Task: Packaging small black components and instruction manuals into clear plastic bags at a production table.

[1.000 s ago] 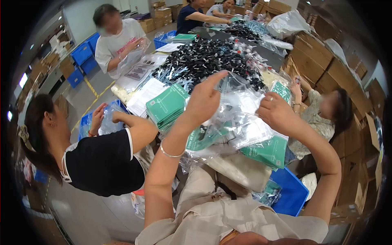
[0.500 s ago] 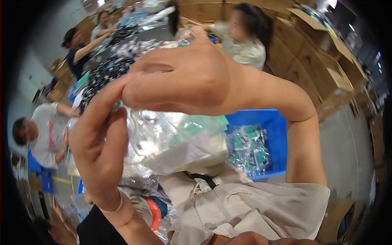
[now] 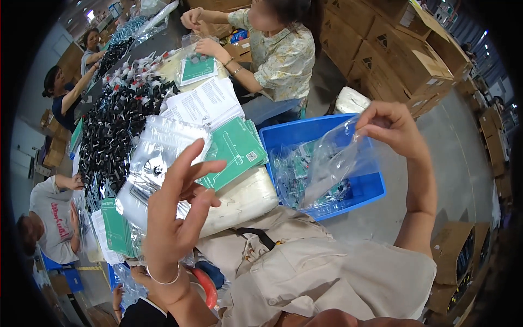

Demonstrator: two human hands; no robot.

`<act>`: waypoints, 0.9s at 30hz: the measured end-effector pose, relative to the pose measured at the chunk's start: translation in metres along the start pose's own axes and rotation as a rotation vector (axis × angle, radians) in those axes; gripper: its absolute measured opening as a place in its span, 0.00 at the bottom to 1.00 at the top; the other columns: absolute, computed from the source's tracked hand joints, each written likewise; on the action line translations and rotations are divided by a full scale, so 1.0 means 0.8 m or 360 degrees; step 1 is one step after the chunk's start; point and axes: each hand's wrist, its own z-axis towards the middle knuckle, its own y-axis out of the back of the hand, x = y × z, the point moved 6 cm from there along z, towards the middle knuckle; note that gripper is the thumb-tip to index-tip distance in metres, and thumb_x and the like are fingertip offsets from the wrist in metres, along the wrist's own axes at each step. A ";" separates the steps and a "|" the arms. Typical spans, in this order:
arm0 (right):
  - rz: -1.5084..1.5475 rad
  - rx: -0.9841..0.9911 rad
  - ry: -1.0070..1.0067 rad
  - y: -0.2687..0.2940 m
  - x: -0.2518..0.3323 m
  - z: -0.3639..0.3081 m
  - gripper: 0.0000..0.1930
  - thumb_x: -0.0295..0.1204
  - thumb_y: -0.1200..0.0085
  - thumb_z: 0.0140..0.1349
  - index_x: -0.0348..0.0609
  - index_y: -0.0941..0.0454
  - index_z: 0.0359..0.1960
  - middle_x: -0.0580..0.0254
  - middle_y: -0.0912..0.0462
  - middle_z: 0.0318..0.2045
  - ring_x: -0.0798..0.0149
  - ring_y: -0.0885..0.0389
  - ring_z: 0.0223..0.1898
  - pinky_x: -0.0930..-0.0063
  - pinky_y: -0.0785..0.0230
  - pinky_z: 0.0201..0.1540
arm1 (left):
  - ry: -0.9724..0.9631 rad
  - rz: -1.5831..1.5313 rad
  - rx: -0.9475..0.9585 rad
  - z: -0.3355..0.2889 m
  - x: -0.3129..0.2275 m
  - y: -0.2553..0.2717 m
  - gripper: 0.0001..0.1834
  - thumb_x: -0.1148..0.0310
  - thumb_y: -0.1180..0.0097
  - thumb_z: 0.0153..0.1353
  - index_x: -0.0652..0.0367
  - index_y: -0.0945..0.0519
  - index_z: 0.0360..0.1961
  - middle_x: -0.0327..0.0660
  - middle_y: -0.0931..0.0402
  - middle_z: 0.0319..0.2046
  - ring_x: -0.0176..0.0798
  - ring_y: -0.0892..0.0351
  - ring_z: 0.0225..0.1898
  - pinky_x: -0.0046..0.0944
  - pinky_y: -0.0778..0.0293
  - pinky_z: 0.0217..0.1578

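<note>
My right hand (image 3: 391, 126) pinches the upper edge of a clear plastic bag (image 3: 336, 163), which hangs slanting over a blue bin (image 3: 357, 203). Several filled clear bags (image 3: 298, 163) with green pieces lie in that bin. Over the near edge of the table, my left hand (image 3: 175, 210) is raised with its fingers apart and nothing in them. Behind it lies a stack of flat clear bags (image 3: 163, 144), partly hidden by the fingers. Beside that stack are green printed booklets (image 3: 233, 150) and white printed sheets (image 3: 204, 101).
A heap of small black parts (image 3: 117, 122) covers the table's left, with red and white pieces (image 3: 136, 71) beyond. A co-worker (image 3: 272, 60) handles a bag across the table; others work along the left. Cardboard boxes (image 3: 403, 60) are stacked at the right.
My hands were close together in front of my view; now they are apart. My right hand has moved right over the bin, with the clear bag now visible; my left hand has opened.
</note>
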 end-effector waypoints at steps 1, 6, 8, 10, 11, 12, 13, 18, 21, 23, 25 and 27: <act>0.0102 -0.0059 -0.0168 0.010 -0.032 -0.013 0.01 0.20 0.45 0.56 0.36 0.23 0.30 0.65 0.19 0.26 0.75 0.21 0.31 0.84 0.30 0.34 | 0.0011 -0.0002 0.0002 -0.004 0.011 0.000 0.29 0.81 0.53 0.57 0.64 0.39 0.62 0.49 0.22 0.43 0.29 0.24 0.27 0.29 0.27 0.34; -0.0044 -0.0056 -0.0561 0.006 -0.193 -0.046 0.01 0.20 0.48 0.58 0.36 0.25 0.30 0.64 0.19 0.27 0.73 0.21 0.32 0.80 0.30 0.38 | 0.0297 -0.0076 0.0054 -0.041 0.095 0.001 0.27 0.80 0.54 0.59 0.63 0.39 0.62 0.48 0.22 0.41 0.29 0.23 0.28 0.29 0.27 0.35; -0.0047 -0.0042 -0.0540 -0.009 -0.255 -0.053 0.02 0.20 0.49 0.58 0.37 0.25 0.28 0.63 0.19 0.27 0.72 0.21 0.32 0.80 0.30 0.37 | 0.0389 -0.0066 -0.0005 -0.067 0.106 0.005 0.27 0.79 0.54 0.60 0.62 0.39 0.62 0.47 0.21 0.41 0.30 0.23 0.28 0.29 0.27 0.35; -0.0129 -0.0259 -0.0574 -0.020 -0.319 -0.061 0.03 0.21 0.48 0.58 0.37 0.26 0.27 0.63 0.19 0.26 0.72 0.21 0.31 0.78 0.30 0.36 | 0.0467 -0.0042 -0.0015 -0.072 0.121 0.004 0.27 0.78 0.55 0.61 0.61 0.39 0.62 0.47 0.21 0.42 0.30 0.22 0.28 0.29 0.27 0.35; -0.0390 -0.0358 -0.0544 -0.034 -0.337 -0.061 0.04 0.23 0.49 0.58 0.36 0.27 0.26 0.60 0.18 0.25 0.68 0.19 0.30 0.75 0.29 0.35 | 0.0539 -0.0009 -0.0034 -0.079 0.127 0.007 0.26 0.78 0.55 0.61 0.61 0.39 0.62 0.46 0.21 0.42 0.31 0.22 0.29 0.30 0.26 0.34; -0.0617 -0.0467 -0.0404 -0.053 -0.354 -0.066 0.04 0.24 0.49 0.58 0.36 0.27 0.27 0.57 0.18 0.24 0.65 0.18 0.29 0.71 0.28 0.34 | 0.0533 -0.0052 -0.0036 -0.081 0.138 0.005 0.25 0.77 0.57 0.62 0.60 0.38 0.62 0.45 0.21 0.42 0.32 0.22 0.28 0.30 0.26 0.34; -0.0917 -0.0457 -0.0422 -0.081 -0.378 -0.072 0.04 0.25 0.49 0.57 0.36 0.27 0.29 0.54 0.18 0.25 0.58 0.18 0.29 0.68 0.28 0.33 | 0.0586 -0.0028 -0.0032 -0.086 0.150 0.002 0.24 0.76 0.56 0.62 0.58 0.36 0.61 0.44 0.21 0.41 0.34 0.21 0.29 0.32 0.25 0.33; -0.0557 0.0650 -0.0495 -0.221 -0.393 -0.068 0.08 0.25 0.48 0.57 0.38 0.26 0.38 0.57 0.19 0.29 0.65 0.18 0.29 0.72 0.28 0.28 | 0.0500 0.0320 -0.0351 -0.114 0.192 -0.001 0.16 0.69 0.49 0.61 0.59 0.28 0.51 0.45 0.22 0.38 0.40 0.21 0.26 0.34 0.26 0.27; -0.0521 0.0626 -0.0449 -0.212 -0.357 -0.033 0.10 0.28 0.47 0.58 0.38 0.25 0.40 0.60 0.19 0.32 0.68 0.18 0.30 0.76 0.29 0.27 | 0.0517 0.0796 -0.0755 -0.127 0.197 0.026 0.15 0.65 0.46 0.60 0.60 0.27 0.46 0.45 0.24 0.35 0.42 0.22 0.23 0.37 0.28 0.24; -0.0509 0.0827 -0.0548 -0.212 -0.315 -0.009 0.11 0.30 0.46 0.59 0.39 0.25 0.41 0.60 0.19 0.32 0.69 0.19 0.30 0.77 0.29 0.27 | 0.0632 0.0828 -0.0921 -0.120 0.211 0.043 0.17 0.62 0.42 0.57 0.63 0.27 0.41 0.46 0.26 0.33 0.44 0.23 0.26 0.40 0.28 0.26; -0.0523 0.1023 -0.0656 -0.209 -0.268 0.008 0.12 0.32 0.46 0.59 0.39 0.25 0.42 0.61 0.19 0.33 0.71 0.19 0.31 0.78 0.29 0.27 | 0.0399 0.0991 -0.1126 -0.103 0.212 0.059 0.20 0.60 0.40 0.55 0.64 0.28 0.41 0.49 0.28 0.35 0.48 0.24 0.33 0.42 0.28 0.31; -0.0339 0.1297 -0.0639 -0.226 -0.217 0.016 0.13 0.34 0.46 0.60 0.40 0.25 0.42 0.61 0.19 0.32 0.72 0.20 0.32 0.78 0.29 0.27 | 0.0314 0.1052 -0.1208 -0.065 0.219 0.066 0.25 0.56 0.39 0.53 0.67 0.30 0.40 0.53 0.30 0.38 0.54 0.28 0.41 0.45 0.31 0.38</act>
